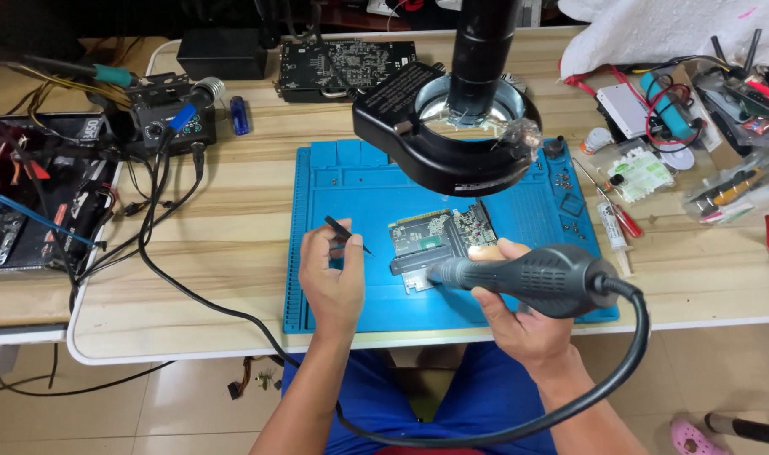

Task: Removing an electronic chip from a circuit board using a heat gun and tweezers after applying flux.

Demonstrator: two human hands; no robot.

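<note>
A small circuit board (439, 238) lies on the blue work mat (351, 194), just below the black microscope ring light (446, 126). My right hand (515, 312) grips the grey hot-air handle (528, 274), whose nozzle end points left at the board's near edge. A thick black hose (629, 362) runs from the handle down past my lap. My left hand (332, 282) rests on the mat left of the board and pinches black tweezers (347, 234), their tip aimed right toward the board.
A soldering station (170, 114) with cables sits at the back left, beside a blue lighter (239, 115). A larger dark circuit board (342, 67) lies behind the microscope. Screwdrivers, a syringe and wires clutter the right side (654, 126). An opened device (31, 202) is at the left.
</note>
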